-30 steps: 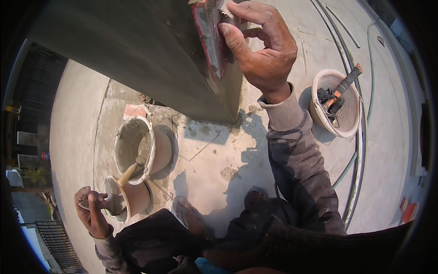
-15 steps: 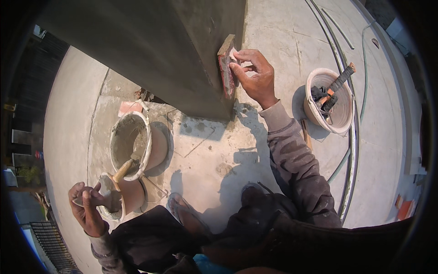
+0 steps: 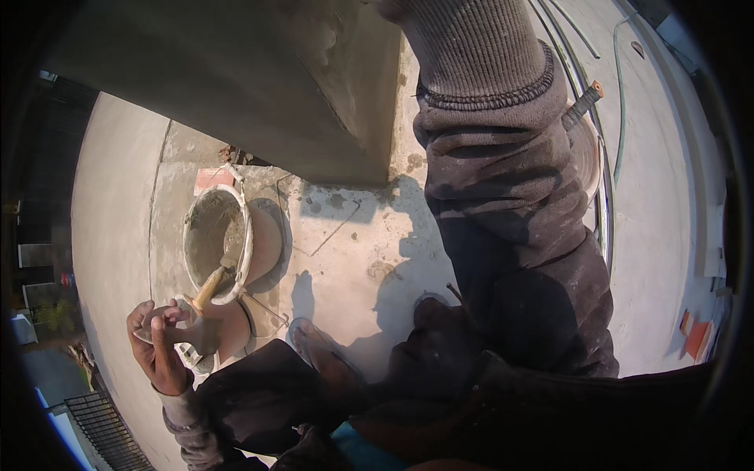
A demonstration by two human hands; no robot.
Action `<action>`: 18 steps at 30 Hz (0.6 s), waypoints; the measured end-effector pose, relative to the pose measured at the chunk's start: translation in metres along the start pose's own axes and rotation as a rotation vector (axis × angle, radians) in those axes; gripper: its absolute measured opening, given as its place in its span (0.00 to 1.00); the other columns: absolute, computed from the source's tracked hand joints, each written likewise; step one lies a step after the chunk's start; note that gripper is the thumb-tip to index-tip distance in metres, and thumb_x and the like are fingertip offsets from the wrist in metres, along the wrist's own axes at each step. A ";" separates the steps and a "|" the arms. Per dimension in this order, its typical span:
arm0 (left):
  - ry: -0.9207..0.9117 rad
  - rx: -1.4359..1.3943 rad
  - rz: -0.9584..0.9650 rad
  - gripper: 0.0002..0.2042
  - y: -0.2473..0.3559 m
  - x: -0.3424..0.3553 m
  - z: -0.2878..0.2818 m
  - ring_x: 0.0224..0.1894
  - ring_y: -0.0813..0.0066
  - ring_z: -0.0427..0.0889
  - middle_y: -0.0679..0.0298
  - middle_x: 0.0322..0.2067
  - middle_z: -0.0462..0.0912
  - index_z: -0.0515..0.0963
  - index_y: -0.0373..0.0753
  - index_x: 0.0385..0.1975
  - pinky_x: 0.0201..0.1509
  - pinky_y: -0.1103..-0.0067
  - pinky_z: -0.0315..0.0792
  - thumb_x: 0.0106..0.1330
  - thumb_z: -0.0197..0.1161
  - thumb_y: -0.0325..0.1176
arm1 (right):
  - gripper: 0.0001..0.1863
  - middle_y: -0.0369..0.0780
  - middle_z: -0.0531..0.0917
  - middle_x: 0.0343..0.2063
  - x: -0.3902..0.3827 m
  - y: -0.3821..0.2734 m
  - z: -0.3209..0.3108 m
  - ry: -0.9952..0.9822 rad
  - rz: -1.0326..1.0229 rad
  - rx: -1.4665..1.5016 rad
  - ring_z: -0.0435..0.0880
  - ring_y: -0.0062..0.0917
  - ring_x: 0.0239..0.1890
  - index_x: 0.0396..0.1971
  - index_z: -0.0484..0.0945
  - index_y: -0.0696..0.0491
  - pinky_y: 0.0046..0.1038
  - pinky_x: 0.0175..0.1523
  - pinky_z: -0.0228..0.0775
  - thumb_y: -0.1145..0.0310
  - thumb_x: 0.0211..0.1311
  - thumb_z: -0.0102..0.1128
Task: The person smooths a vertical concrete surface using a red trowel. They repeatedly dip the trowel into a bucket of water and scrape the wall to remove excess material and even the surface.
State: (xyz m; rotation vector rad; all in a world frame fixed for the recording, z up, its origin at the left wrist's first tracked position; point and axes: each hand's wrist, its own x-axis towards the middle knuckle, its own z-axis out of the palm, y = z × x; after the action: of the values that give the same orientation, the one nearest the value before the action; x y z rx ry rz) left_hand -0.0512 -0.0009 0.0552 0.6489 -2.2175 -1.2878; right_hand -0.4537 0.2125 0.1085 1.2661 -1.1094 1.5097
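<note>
Closest to the camera is the person's own lap and dark trousers, with a foot in a sandal [image 3: 314, 345] planted on the concrete floor [image 3: 345, 235]. Down at the lower left, the left hand [image 3: 161, 345] is curled around a small flat trowel blade [image 3: 157, 330] smeared with grey mortar — fingers wrapped, thumb on top, so it's definitely gripping. Right beside that hand sits a shallow reddish pan [image 3: 228, 326], and a wooden handle [image 3: 208, 289] pokes up from between the pan and the bucket.

Just past it is the white bucket [image 3: 216, 239] with grey mortar inside, casting a round shadow on the floor to its right. A small red-and-white scrap [image 3: 214, 179] lies on the ground just behind the bucket.

The right arm in a grey ribbed sleeve [image 3: 479, 86] goes straight up and out of the top of the picture — the right hand itself isn't visible, so no telling what it's doing.

Further back, the freshly plastered grey wall corner [image 3: 298, 86] fills the upper left. Off to the right, half hidden behind the sleeve, there's another round basin [image 3: 585, 153] with a tool handle [image 3: 583, 102] sticking out, plus a hose [image 3: 620, 102] curving over the floor.
</note>
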 end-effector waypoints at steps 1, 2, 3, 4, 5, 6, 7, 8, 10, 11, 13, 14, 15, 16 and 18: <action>-0.001 -0.029 -0.004 0.15 -0.001 0.001 -0.003 0.44 0.64 0.83 0.52 0.39 0.83 0.66 0.32 0.57 0.65 0.62 0.70 0.77 0.53 0.32 | 0.15 0.39 0.85 0.39 -0.023 -0.002 -0.006 -0.002 0.017 -0.035 0.86 0.25 0.42 0.42 0.87 0.52 0.24 0.43 0.80 0.75 0.52 0.74; 0.001 -0.059 -0.004 0.15 -0.003 0.002 -0.002 0.47 0.62 0.83 0.50 0.41 0.83 0.66 0.32 0.57 0.65 0.62 0.71 0.77 0.52 0.32 | 0.14 0.39 0.85 0.39 -0.055 0.000 -0.016 -0.021 0.069 -0.072 0.86 0.25 0.42 0.41 0.87 0.52 0.24 0.43 0.80 0.75 0.52 0.74; 0.036 0.009 -0.025 0.16 0.006 -0.010 -0.017 0.49 0.60 0.82 0.48 0.43 0.83 0.65 0.32 0.57 0.66 0.62 0.70 0.77 0.52 0.33 | 0.14 0.39 0.85 0.39 -0.110 -0.002 -0.005 -0.009 0.181 -0.035 0.86 0.25 0.42 0.41 0.87 0.52 0.24 0.43 0.80 0.75 0.52 0.74; 0.046 0.028 -0.024 0.16 0.012 -0.013 -0.020 0.52 0.59 0.82 0.46 0.46 0.82 0.65 0.32 0.58 0.67 0.62 0.70 0.77 0.52 0.35 | 0.13 0.40 0.85 0.41 -0.164 -0.001 -0.010 -0.040 0.303 -0.049 0.85 0.23 0.41 0.42 0.86 0.53 0.22 0.41 0.80 0.76 0.55 0.73; 0.035 0.018 -0.017 0.17 0.010 -0.011 -0.016 0.55 0.57 0.81 0.45 0.49 0.81 0.65 0.32 0.58 0.67 0.61 0.70 0.77 0.52 0.36 | 0.12 0.42 0.85 0.43 -0.200 -0.007 -0.022 -0.090 0.417 -0.096 0.85 0.21 0.40 0.42 0.86 0.55 0.20 0.38 0.80 0.77 0.57 0.72; 0.004 -0.016 -0.023 0.17 0.004 -0.007 -0.017 0.58 0.54 0.79 0.41 0.53 0.79 0.65 0.33 0.59 0.69 0.61 0.68 0.77 0.52 0.36 | 0.12 0.42 0.85 0.44 -0.225 0.007 -0.033 -0.102 0.472 -0.131 0.85 0.21 0.41 0.42 0.86 0.55 0.21 0.38 0.81 0.77 0.58 0.72; -0.010 -0.038 -0.021 0.17 0.000 -0.005 -0.014 0.59 0.53 0.79 0.40 0.54 0.78 0.65 0.33 0.59 0.69 0.61 0.68 0.77 0.52 0.36 | 0.11 0.41 0.85 0.44 -0.239 0.013 -0.040 -0.098 0.553 -0.171 0.85 0.21 0.41 0.42 0.86 0.55 0.21 0.39 0.81 0.76 0.58 0.72; -0.013 -0.042 -0.014 0.17 -0.001 -0.005 -0.013 0.59 0.52 0.78 0.40 0.55 0.77 0.65 0.34 0.59 0.68 0.61 0.69 0.77 0.51 0.36 | 0.11 0.41 0.85 0.45 -0.245 0.020 -0.039 -0.079 0.635 -0.192 0.85 0.21 0.42 0.42 0.86 0.55 0.21 0.39 0.81 0.76 0.58 0.72; 0.011 -0.037 -0.005 0.17 0.004 -0.004 -0.010 0.60 0.48 0.79 0.37 0.56 0.77 0.65 0.35 0.59 0.65 0.60 0.72 0.77 0.53 0.36 | 0.12 0.36 0.86 0.43 -0.193 0.044 -0.023 0.040 0.535 -0.125 0.86 0.22 0.41 0.41 0.88 0.47 0.23 0.39 0.80 0.72 0.56 0.73; 0.036 -0.003 -0.026 0.17 0.009 -0.009 -0.015 0.59 0.49 0.79 0.37 0.56 0.76 0.65 0.36 0.59 0.65 0.60 0.72 0.77 0.53 0.37 | 0.10 0.38 0.86 0.41 -0.149 0.035 -0.002 0.072 0.517 -0.053 0.86 0.23 0.41 0.40 0.87 0.51 0.24 0.40 0.79 0.73 0.57 0.72; 0.011 -0.027 -0.047 0.17 0.001 0.002 -0.001 0.59 0.49 0.79 0.38 0.58 0.76 0.65 0.37 0.59 0.63 0.60 0.73 0.77 0.53 0.38 | 0.08 0.43 0.87 0.37 -0.039 0.023 0.000 0.092 0.425 -0.014 0.86 0.26 0.40 0.37 0.86 0.57 0.25 0.41 0.79 0.73 0.58 0.70; 0.023 -0.006 -0.071 0.18 -0.003 0.006 0.003 0.57 0.50 0.81 0.39 0.60 0.74 0.65 0.38 0.59 0.60 0.61 0.75 0.77 0.54 0.39 | 0.09 0.44 0.87 0.36 -0.031 0.022 0.002 0.197 0.223 0.033 0.86 0.27 0.39 0.38 0.86 0.58 0.26 0.42 0.78 0.73 0.58 0.69; 0.004 0.000 -0.080 0.18 -0.008 0.012 0.007 0.56 0.51 0.81 0.40 0.61 0.74 0.65 0.38 0.59 0.59 0.62 0.76 0.77 0.54 0.40 | 0.09 0.45 0.87 0.35 -0.023 0.021 0.004 0.278 0.015 0.064 0.86 0.29 0.38 0.39 0.85 0.59 0.28 0.43 0.78 0.73 0.59 0.68; -0.005 0.010 -0.093 0.18 -0.010 0.015 0.007 0.56 0.51 0.82 0.40 0.61 0.73 0.65 0.38 0.59 0.58 0.62 0.76 0.77 0.54 0.40 | 0.08 0.43 0.87 0.34 -0.045 0.020 -0.002 0.242 0.036 0.011 0.87 0.26 0.38 0.38 0.86 0.57 0.26 0.41 0.79 0.72 0.58 0.69; 0.032 0.092 -0.114 0.18 0.000 0.004 -0.018 0.53 0.53 0.84 0.41 0.63 0.72 0.65 0.39 0.59 0.54 0.64 0.78 0.77 0.54 0.40 | 0.07 0.39 0.88 0.33 -0.114 0.014 0.010 0.218 0.105 -0.026 0.87 0.22 0.37 0.36 0.88 0.51 0.24 0.37 0.80 0.70 0.57 0.73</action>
State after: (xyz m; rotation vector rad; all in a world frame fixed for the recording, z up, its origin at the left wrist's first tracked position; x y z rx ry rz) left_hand -0.0424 -0.0152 0.0636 0.8366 -2.2527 -1.2259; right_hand -0.4507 0.1916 -0.0050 1.0116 -1.0616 1.6629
